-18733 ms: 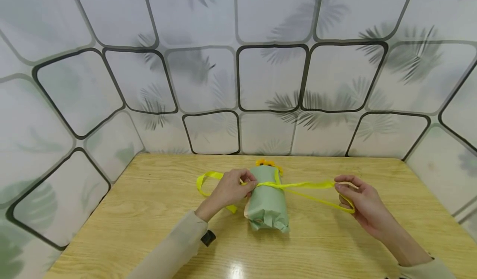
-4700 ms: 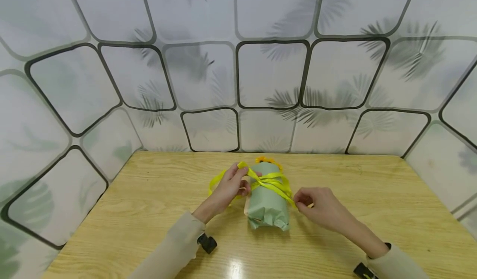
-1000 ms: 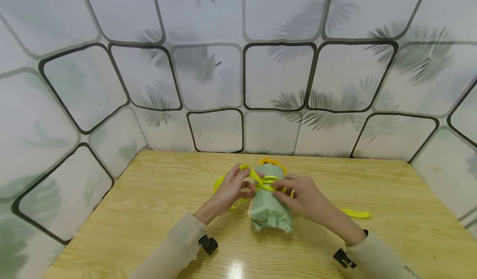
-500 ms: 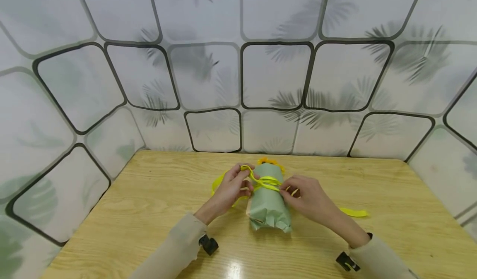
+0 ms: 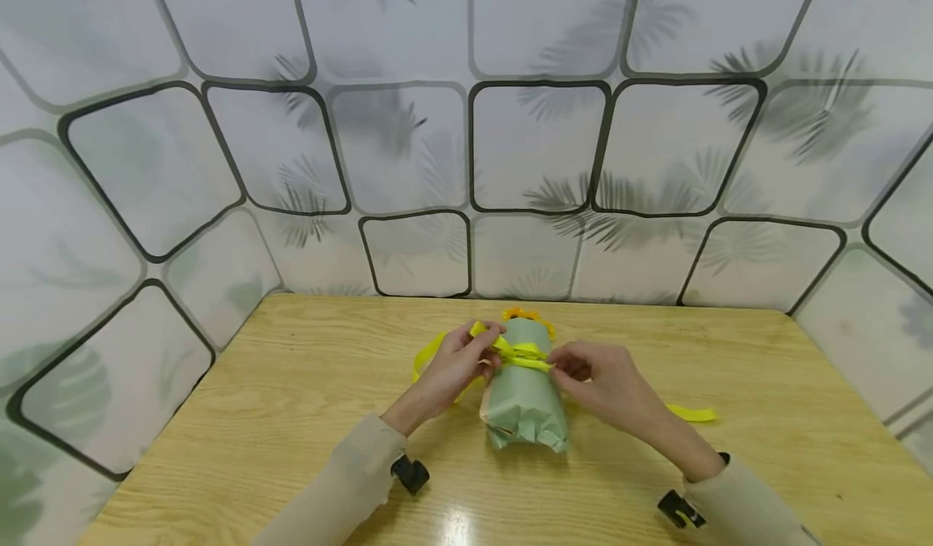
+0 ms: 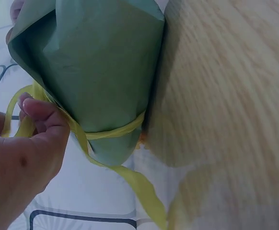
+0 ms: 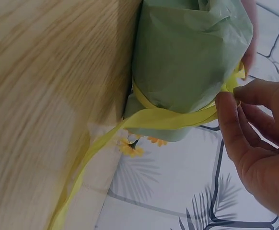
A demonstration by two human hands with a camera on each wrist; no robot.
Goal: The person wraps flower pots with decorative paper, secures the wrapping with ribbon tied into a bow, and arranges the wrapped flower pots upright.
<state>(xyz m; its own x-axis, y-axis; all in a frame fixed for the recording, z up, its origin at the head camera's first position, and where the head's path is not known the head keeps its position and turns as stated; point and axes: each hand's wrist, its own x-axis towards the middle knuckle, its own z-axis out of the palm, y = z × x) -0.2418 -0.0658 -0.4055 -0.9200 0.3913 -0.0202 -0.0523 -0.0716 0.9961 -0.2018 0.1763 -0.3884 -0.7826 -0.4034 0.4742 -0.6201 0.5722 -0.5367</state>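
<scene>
A bouquet wrapped in pale green paper (image 5: 525,408) lies on the table, its orange-yellow flowers (image 5: 525,314) showing at the far end. Yellow ribbon (image 7: 163,119) runs round its middle and is gathered on top. My left hand (image 5: 455,368), at the bouquet's left side, pinches a ribbon loop between thumb and fingers. From the right, my right hand (image 5: 601,380) pinches the ribbon between thumb and forefinger at the wrap's upper right. One ribbon tail (image 6: 142,191) hangs down the left side; another tail end (image 5: 692,414) lies on the table beyond the right forearm.
The wooden table (image 5: 328,449) reaches back to a wall covering (image 5: 539,149) patterned with rounded frames and leaves. A black wrist strap piece (image 5: 411,475) sits on the left sleeve, a similar black piece (image 5: 681,509) on the right.
Earlier the right hand drew long ribbon out to the right; now it is close at the bouquet. In the last second it has shifted slightly right, and the left fingers have closed in toward the gathered ribbon.
</scene>
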